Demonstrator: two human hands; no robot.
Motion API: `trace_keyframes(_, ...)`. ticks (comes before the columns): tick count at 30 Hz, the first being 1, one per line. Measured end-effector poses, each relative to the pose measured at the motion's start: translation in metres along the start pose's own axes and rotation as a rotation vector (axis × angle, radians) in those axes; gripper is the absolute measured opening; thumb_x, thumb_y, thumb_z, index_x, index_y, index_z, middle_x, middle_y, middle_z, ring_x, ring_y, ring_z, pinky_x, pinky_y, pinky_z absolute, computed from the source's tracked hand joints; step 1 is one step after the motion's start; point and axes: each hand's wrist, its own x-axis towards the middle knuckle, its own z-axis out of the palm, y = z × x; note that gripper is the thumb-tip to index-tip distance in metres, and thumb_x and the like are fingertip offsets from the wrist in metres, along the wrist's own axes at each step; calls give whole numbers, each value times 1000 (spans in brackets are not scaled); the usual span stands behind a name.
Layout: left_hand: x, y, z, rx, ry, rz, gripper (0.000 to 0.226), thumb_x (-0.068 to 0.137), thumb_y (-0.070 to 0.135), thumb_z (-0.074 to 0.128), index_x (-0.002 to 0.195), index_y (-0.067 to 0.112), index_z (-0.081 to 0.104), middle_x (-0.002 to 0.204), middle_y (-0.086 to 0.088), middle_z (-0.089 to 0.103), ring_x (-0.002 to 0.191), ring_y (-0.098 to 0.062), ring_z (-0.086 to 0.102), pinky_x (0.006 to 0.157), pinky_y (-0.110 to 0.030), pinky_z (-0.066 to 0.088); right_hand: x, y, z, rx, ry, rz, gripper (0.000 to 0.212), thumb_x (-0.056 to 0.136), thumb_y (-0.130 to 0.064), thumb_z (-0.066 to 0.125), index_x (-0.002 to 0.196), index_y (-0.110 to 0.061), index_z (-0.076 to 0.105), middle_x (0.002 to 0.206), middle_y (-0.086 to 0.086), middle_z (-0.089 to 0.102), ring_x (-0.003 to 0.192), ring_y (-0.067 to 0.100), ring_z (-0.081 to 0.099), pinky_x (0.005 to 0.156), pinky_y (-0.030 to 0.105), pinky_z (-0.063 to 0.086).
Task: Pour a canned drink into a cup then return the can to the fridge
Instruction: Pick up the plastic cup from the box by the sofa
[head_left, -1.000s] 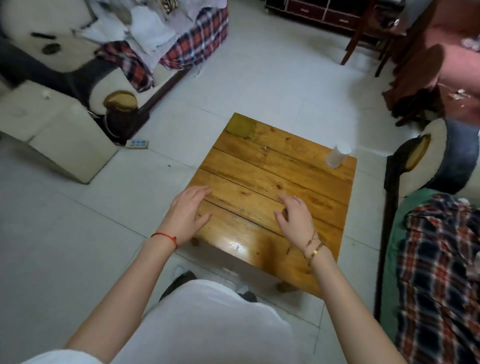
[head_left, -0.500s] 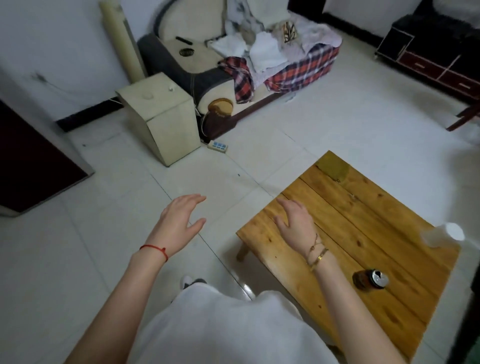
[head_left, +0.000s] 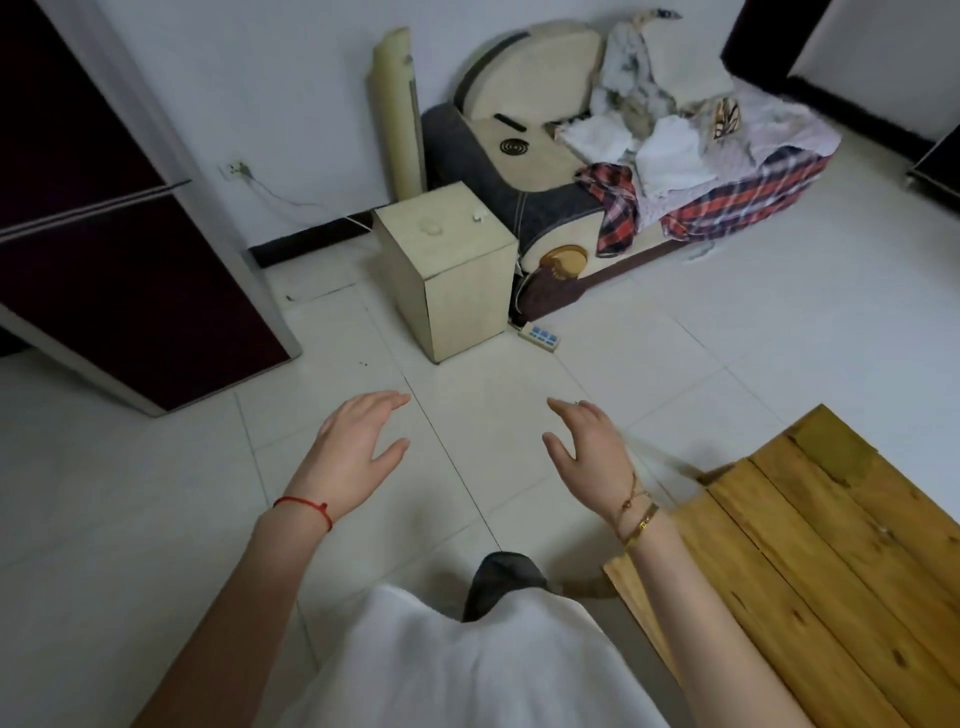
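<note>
My left hand (head_left: 356, 449) hovers over the white tiled floor with fingers spread and holds nothing. My right hand (head_left: 589, 449) floats beside it, fingers loosely extended, empty too. A dark maroon fridge (head_left: 119, 270) with two doors stands at the left, both doors closed. The wooden table (head_left: 831, 545) fills the lower right corner; its visible part is bare. Neither the can nor the cup is in view.
A cream cabinet (head_left: 452, 270) stands on the floor ahead, with a power strip (head_left: 540, 335) beside it. Behind it a sofa (head_left: 597, 171) is piled with clothes and a plaid blanket. Open tiled floor lies between me and the fridge.
The view has swung left, away from the table toward the fridge. Both hands left the tabletop and now hang over the floor. The can and cup have dropped out of view.
</note>
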Motion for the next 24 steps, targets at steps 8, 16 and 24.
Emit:
trace_keyframes(8, 75, -68, -25, -18, 47, -108, 49, 93, 28, 58, 140, 20, 47, 143, 3, 49, 135, -16, 40, 114, -43, 31, 121, -39, 24, -21, -34, -54, 47, 96, -26, 53, 140, -13, 46, 140, 6, 53, 139, 32, 35, 114, 44, 30)
trace_keyframes(16, 217, -127, -72, -14, 98, -127, 49, 93, 25, 58, 140, 20, 47, 142, 5, 49, 135, -14, 39, 116, -36, 29, 287, -86, 15, -13, -23, -121, 48, 96, -27, 52, 141, -14, 45, 142, 5, 51, 140, 31, 34, 113, 45, 31)
trace_keyframes(24, 364, -167, -117, -18, 146, -78, 49, 93, 24, 59, 140, 20, 47, 142, 6, 48, 135, -10, 38, 115, -30, 28, 444, -126, -9, -48, 19, -182, 49, 96, -29, 51, 143, -14, 44, 138, 5, 54, 138, 31, 36, 112, 45, 31)
